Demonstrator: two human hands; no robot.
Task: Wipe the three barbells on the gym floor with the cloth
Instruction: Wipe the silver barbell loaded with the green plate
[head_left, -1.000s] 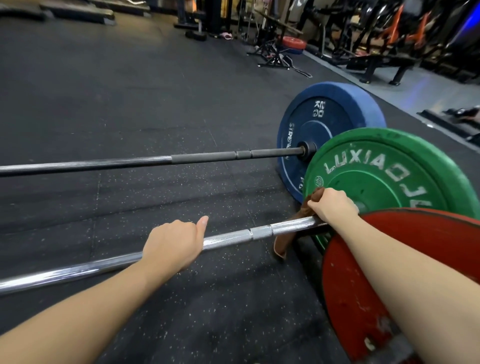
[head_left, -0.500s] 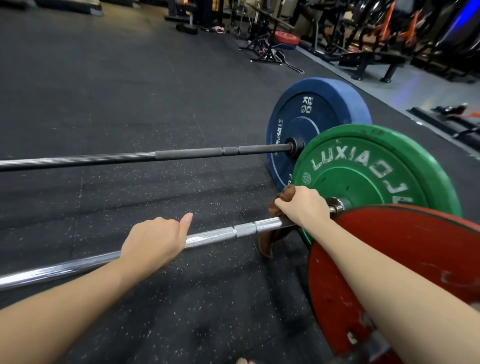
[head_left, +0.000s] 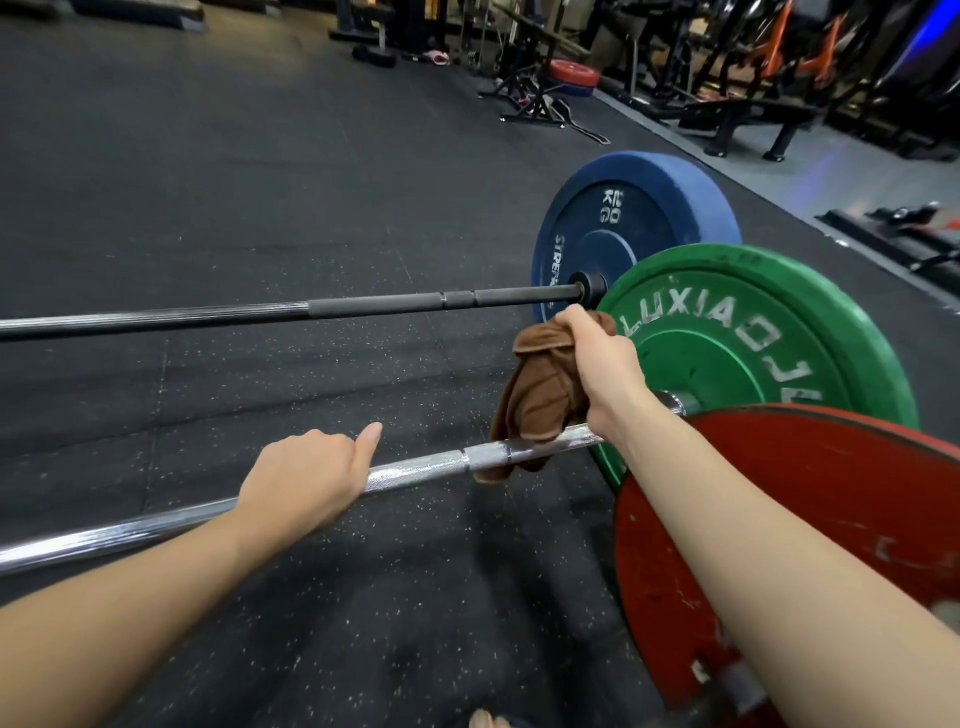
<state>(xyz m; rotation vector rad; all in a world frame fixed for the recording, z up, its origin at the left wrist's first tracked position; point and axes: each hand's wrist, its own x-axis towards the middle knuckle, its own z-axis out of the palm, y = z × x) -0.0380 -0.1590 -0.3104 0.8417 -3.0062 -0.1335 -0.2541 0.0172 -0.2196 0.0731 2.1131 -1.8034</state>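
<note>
The chrome barbell (head_left: 431, 465) lies on the speckled rubber floor (head_left: 208, 182) with its long axis running from the lower left edge up to the centre right, where it enters the green plate (head_left: 753, 343). The left hand (head_left: 304, 480) grips this shaft left of centre, fingers curled over the top and thumb stretched along the bar toward the right. The right hand (head_left: 602, 364) sits above the shaft's right end, just inside the green plate, fist closed round the top of a bunched brown cloth (head_left: 540, 395). The cloth hangs down and to the left from that fist, and its lower folds cross the shaft beside the knurl ring; they appear to rest on it, though contact is not certain. Parallel and higher in the frame lies the black barbell (head_left: 363, 309), ending at the blue plate (head_left: 634, 218), nearer the right hand than the left. A red plate (head_left: 805, 519) fills the lower right, its bar hidden. Any further wipe would likely run along a bar's axis, leftward from the plate end.
</note>
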